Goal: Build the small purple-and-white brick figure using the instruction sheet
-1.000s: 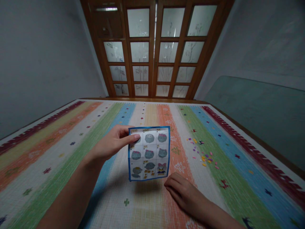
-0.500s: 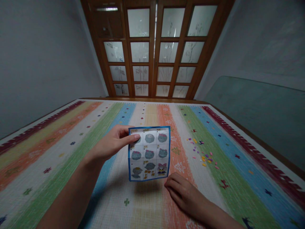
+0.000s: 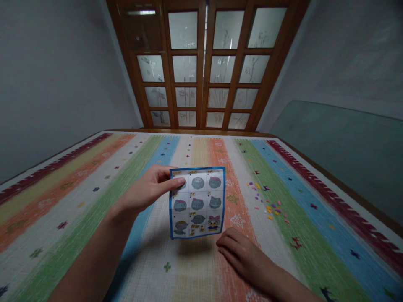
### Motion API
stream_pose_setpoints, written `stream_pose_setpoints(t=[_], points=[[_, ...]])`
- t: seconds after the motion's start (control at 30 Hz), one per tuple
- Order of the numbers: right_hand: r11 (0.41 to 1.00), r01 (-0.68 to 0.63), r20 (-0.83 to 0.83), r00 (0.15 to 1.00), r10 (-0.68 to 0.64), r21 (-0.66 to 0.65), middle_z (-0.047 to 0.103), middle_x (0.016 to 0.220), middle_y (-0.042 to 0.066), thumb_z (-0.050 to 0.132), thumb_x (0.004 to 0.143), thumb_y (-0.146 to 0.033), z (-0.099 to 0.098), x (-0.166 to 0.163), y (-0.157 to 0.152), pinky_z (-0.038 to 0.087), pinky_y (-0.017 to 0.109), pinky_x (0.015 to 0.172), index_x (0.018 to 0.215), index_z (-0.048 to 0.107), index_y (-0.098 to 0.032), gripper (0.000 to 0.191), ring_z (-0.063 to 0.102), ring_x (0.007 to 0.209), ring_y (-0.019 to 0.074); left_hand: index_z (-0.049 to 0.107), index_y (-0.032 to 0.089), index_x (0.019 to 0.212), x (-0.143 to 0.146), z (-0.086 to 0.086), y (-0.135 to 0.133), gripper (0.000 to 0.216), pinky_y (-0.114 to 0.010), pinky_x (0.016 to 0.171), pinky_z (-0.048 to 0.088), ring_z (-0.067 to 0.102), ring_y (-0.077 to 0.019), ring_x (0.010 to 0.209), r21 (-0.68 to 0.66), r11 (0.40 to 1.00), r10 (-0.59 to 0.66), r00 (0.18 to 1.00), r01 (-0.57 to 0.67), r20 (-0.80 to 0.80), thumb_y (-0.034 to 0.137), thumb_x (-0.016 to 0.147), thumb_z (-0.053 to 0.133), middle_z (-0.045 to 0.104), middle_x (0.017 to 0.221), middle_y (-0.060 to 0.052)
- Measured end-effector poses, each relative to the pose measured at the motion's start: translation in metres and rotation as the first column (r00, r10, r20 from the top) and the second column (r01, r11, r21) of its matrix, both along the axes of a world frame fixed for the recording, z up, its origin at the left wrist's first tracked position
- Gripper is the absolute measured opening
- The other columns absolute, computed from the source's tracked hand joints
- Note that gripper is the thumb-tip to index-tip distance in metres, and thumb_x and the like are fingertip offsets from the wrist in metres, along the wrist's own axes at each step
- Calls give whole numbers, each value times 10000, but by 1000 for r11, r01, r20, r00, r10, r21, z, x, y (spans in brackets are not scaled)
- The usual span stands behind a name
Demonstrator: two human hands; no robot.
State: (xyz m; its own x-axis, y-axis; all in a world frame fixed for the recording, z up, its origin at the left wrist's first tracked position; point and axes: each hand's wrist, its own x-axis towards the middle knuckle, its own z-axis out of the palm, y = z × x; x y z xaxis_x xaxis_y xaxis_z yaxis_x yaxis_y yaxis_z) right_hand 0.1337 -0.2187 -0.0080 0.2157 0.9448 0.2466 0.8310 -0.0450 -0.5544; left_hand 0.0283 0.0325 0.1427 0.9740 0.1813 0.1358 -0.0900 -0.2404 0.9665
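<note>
My left hand (image 3: 147, 191) pinches the upper left corner of a blue-bordered instruction sheet (image 3: 197, 202) and holds it upright above the striped cloth. The sheet shows a grid of small pictures of a bead figure. My right hand (image 3: 241, 251) rests on the cloth just below the sheet's right corner, fingers curled loosely downward, with nothing visible in it. A scatter of several tiny coloured pieces (image 3: 269, 203) lies on the cloth to the right of the sheet.
A rainbow-striped cloth (image 3: 94, 197) covers the wide surface, with wooden edging at the far side. Wooden doors with frosted glass panes (image 3: 204, 67) stand behind it. A greenish pane (image 3: 340, 147) leans against the right wall.
</note>
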Motion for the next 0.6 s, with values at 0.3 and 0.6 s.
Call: stream_pose_setpoints(t=[0.3,0.6], points=[[947,214,180,949,-260,240,492,554,-8,384,921,-256,35,36,-8,368,240,512,604,474,-199,334,453,507,111,584,116,617,1,0,1,261,-174,467,361,451,-75,519,-24,999,-22,1000,22,15,317,782,616,526,566,16],[568,703,-14,633,-774,427,253,450,-63,417,869,-485,46,153,-52,270,229,383,516,257,-245,456,285,366,75,585,108,622,1,0,1,270,-178,478,365,462,-80,531,-23,999,-23,1000,24,11,330,772,620,539,576,10]])
